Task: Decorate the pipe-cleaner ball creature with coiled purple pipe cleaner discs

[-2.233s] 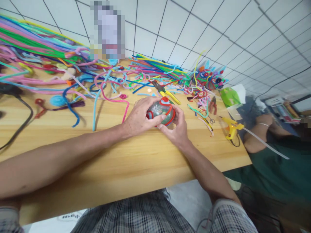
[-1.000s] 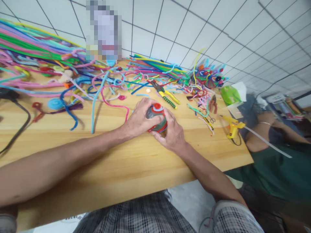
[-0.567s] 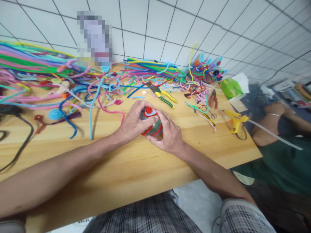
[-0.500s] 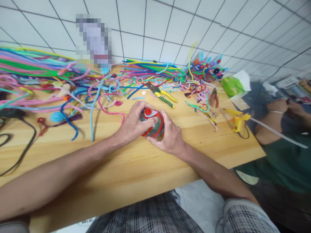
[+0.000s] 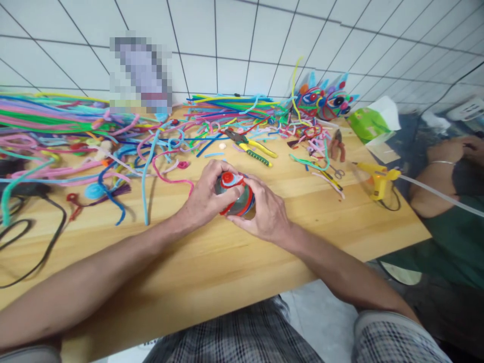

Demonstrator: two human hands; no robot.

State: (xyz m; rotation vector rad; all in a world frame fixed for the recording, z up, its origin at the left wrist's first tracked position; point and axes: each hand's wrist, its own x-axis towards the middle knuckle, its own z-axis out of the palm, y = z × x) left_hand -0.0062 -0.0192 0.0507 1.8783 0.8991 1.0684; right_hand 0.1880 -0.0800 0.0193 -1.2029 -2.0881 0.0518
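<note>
A rounded, dark greenish object (image 5: 238,202) with red and blue strips and a red coil on a pale blue piece is held over the wooden table (image 5: 212,272). My left hand (image 5: 207,191) wraps its left side, the thumb lying across the front. On the right side, my right hand (image 5: 266,206) grips it with curved fingers, the index finger near the red and pale blue piece. The underside of the object is hidden. Pliers with yellow and green handles (image 5: 257,155) lie just beyond my hands.
Pipe cleaners (image 5: 49,118) pile along the tiled wall. Two colourful decorated heads (image 5: 335,103) stand at the back right, near a green packet (image 5: 366,123). A yellow glue gun (image 5: 378,180), red-handled pliers (image 5: 338,146) and scissors (image 5: 338,173) lie right. Another person's arm (image 5: 434,176) is at far right.
The view has shifted slightly, so the right-hand items appear farther right. My right index finger has moved onto the top of the object, near the red coil. Both hands keep their hold.
</note>
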